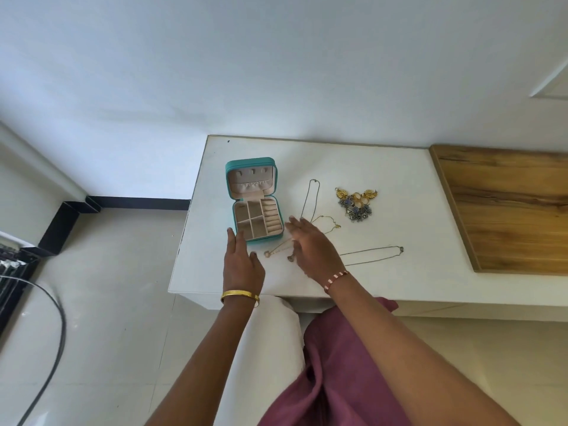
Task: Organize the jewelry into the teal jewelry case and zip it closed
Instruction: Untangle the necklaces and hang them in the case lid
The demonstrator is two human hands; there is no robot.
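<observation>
The teal jewelry case (231,179) lies open on the white table (384,173), lid raised, its beige compartments holding nothing. My left hand (241,261) hovers just in front of the case with straight fingers. My right hand (310,245) is spread flat over a gold necklace (276,249) to the right of the case. A thin silver chain (310,199) lies behind my right hand, and another long chain (373,255) lies to its right. A heap of gold and blue earrings and rings (356,202) sits further right.
A wooden panel (507,207) covers the table's right part. The wall stands close behind the table. A tiled floor, a dark cable (55,333) and a black frame lie to the left. My lap in purple cloth is below the table edge.
</observation>
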